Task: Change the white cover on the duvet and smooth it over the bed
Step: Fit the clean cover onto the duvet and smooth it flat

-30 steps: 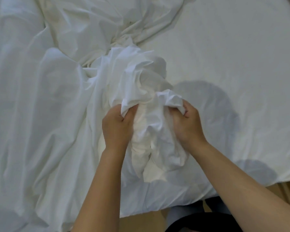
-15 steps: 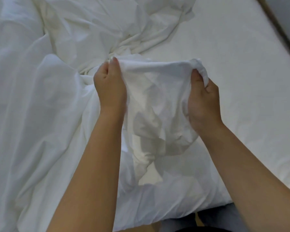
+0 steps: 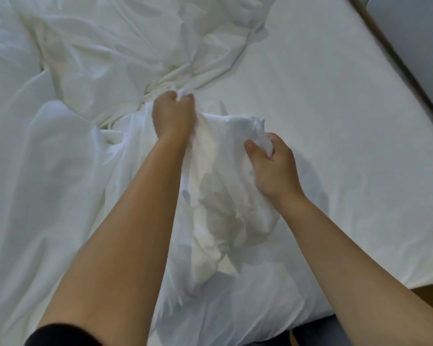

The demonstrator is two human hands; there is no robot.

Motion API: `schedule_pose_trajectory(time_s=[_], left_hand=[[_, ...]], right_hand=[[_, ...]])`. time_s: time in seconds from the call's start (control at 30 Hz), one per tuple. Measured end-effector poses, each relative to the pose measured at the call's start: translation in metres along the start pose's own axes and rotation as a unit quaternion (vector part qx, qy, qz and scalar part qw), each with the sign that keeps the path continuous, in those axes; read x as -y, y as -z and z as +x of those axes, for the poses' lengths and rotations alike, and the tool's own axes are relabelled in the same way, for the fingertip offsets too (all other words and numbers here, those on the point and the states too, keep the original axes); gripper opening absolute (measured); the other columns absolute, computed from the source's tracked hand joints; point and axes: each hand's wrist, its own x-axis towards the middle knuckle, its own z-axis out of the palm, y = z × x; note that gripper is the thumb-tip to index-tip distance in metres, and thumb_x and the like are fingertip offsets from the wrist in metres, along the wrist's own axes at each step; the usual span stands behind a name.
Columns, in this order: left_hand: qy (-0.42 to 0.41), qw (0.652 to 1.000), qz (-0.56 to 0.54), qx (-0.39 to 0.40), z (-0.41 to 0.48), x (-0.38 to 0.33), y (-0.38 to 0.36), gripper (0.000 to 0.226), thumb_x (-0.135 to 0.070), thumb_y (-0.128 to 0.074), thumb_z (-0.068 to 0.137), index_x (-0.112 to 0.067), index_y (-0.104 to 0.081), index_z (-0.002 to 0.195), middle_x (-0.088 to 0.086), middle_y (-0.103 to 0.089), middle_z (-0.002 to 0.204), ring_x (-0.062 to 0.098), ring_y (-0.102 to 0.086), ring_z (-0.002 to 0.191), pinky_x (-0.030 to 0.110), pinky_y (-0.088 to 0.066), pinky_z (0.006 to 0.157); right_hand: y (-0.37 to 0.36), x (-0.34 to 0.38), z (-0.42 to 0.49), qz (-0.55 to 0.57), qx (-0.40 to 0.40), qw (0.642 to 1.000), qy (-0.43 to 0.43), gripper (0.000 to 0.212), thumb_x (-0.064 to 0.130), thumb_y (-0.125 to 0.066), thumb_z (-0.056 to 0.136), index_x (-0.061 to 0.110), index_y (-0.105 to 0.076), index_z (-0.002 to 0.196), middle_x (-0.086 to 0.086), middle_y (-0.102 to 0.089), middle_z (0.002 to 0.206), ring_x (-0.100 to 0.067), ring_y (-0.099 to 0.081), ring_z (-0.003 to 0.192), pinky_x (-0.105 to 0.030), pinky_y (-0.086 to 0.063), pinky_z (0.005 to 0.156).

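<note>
A crumpled white duvet cover (image 3: 90, 151) lies in folds over the left and middle of the bed. A bunched part of it (image 3: 223, 196) hangs between my two hands. My left hand (image 3: 173, 116) grips a gathered edge of the cover, fingers curled round the cloth, at the middle of the view. My right hand (image 3: 273, 166) grips the other side of the bunch, lower and to the right, thumb and fingers pinching the fabric. The duvet itself cannot be told apart from the cover.
The smooth white bed sheet (image 3: 335, 121) covers the mattress on the right. A dark bed-frame edge (image 3: 398, 71) runs diagonally at the upper right, with grey floor beyond. A brown floor strip (image 3: 430, 293) shows at the bed's near edge.
Both hands first rose and spread the bunched cover into a taut edge. Since then the right hand has dropped lower, and the left hand has pushed farther away, bunching the cloth again.
</note>
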Motion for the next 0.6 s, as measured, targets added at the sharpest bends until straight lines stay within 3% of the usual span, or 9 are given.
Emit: schedule_pose_trajectory(time_s=[0.07, 0.13, 0.2, 0.27, 0.37, 0.43, 0.5, 0.57, 0.6], left_hand=[[0.13, 0.978, -0.157, -0.043, 0.013, 0.001, 0.003, 0.018, -0.013, -0.059, 0.085, -0.014, -0.051, 0.07, 0.001, -0.048, 0.067, 0.02, -0.049, 0.067, 0.029, -0.043, 0.07], [0.208, 0.956, -0.204, -0.02, 0.011, 0.007, -0.001, 0.01, -0.013, -0.061, 0.086, -0.008, -0.062, 0.094, 0.001, -0.058, 0.079, 0.018, -0.058, 0.076, 0.024, -0.051, 0.068], [0.138, 0.983, -0.104, 0.054, -0.002, 0.014, -0.006, 0.018, -0.018, -0.065, 0.083, -0.011, -0.063, 0.1, 0.001, -0.06, 0.084, 0.02, -0.061, 0.081, 0.022, -0.051, 0.062], [0.049, 0.985, 0.033, 0.16, -0.014, 0.021, -0.011, 0.048, -0.029, -0.073, 0.078, -0.015, -0.054, 0.12, 0.0, -0.06, 0.106, 0.019, -0.058, 0.1, 0.031, -0.051, 0.084], [-0.05, 0.918, 0.307, 0.248, -0.017, 0.023, -0.013, 0.095, -0.029, -0.068, 0.082, -0.025, -0.003, 0.151, 0.009, -0.026, 0.149, 0.029, -0.032, 0.132, 0.045, -0.032, 0.107], [-0.215, 0.834, 0.472, 0.19, -0.019, 0.021, -0.014, 0.09, -0.015, -0.055, 0.085, -0.033, 0.004, 0.15, 0.01, -0.009, 0.155, 0.032, -0.012, 0.141, 0.052, -0.019, 0.11], [-0.349, 0.761, 0.504, 0.21, -0.021, 0.019, -0.018, 0.064, -0.016, -0.047, 0.089, -0.032, -0.024, 0.147, 0.006, -0.017, 0.155, 0.029, -0.006, 0.143, 0.055, -0.007, 0.112], [-0.357, 0.726, 0.508, 0.294, -0.019, 0.015, -0.018, 0.03, -0.017, -0.044, 0.091, -0.025, -0.061, 0.114, 0.004, -0.055, 0.125, 0.028, -0.037, 0.126, 0.051, -0.023, 0.108], [-0.347, 0.715, 0.523, 0.309, -0.016, 0.013, -0.017, 0.021, -0.013, -0.043, 0.089, -0.021, -0.062, 0.089, 0.001, -0.061, 0.096, 0.026, -0.049, 0.102, 0.042, -0.036, 0.095]], right_hand=[[-0.002, -0.001, 0.002, -0.017, -0.008, 1.0, 0.003, 0.01, 0.034, -0.06, 0.089, 0.027, -0.053, 0.086, 0.014, -0.057, 0.075, 0.008, -0.052, 0.061, -0.008, -0.041, 0.054], [-0.006, -0.002, 0.005, -0.041, -0.006, 0.999, 0.004, 0.015, 0.032, -0.06, 0.088, 0.02, -0.053, 0.082, 0.013, -0.054, 0.069, 0.0, -0.05, 0.057, -0.015, -0.041, 0.053], [-0.008, -0.002, 0.008, -0.056, 0.001, 0.998, -0.005, 0.026, 0.029, -0.055, 0.09, 0.017, -0.047, 0.069, 0.009, -0.046, 0.06, -0.008, -0.041, 0.052, -0.025, -0.035, 0.052], [-0.01, -0.002, 0.013, -0.052, 0.005, 0.999, -0.01, 0.035, 0.028, -0.05, 0.093, 0.019, -0.039, 0.061, 0.01, -0.039, 0.055, -0.009, -0.035, 0.052, -0.026, -0.03, 0.052], [-0.011, -0.004, 0.016, -0.05, 0.016, 0.999, 0.003, 0.04, 0.025, -0.05, 0.095, 0.022, -0.036, 0.057, 0.014, -0.038, 0.047, -0.003, -0.031, 0.049, -0.019, -0.025, 0.049], [-0.01, -0.006, 0.016, -0.036, 0.022, 0.999, 0.011, 0.039, 0.024, -0.051, 0.095, 0.021, -0.041, 0.057, 0.015, -0.04, 0.048, -0.002, -0.032, 0.048, -0.016, -0.025, 0.048], [-0.009, -0.006, 0.016, -0.013, 0.014, 1.0, 0.002, 0.036, 0.026, -0.051, 0.095, 0.013, -0.049, 0.062, 0.013, -0.043, 0.053, -0.004, -0.035, 0.053, -0.02, -0.028, 0.051], [-0.006, -0.007, 0.017, 0.001, -0.008, 1.0, -0.011, 0.037, 0.026, -0.05, 0.095, 0.013, -0.046, 0.061, 0.012, -0.04, 0.053, -0.006, -0.034, 0.053, -0.022, -0.028, 0.051], [-0.004, -0.006, 0.018, 0.007, -0.018, 1.0, -0.014, 0.039, 0.025, -0.05, 0.095, 0.016, -0.041, 0.058, 0.013, -0.038, 0.05, -0.004, -0.032, 0.051, -0.02, -0.027, 0.049]])
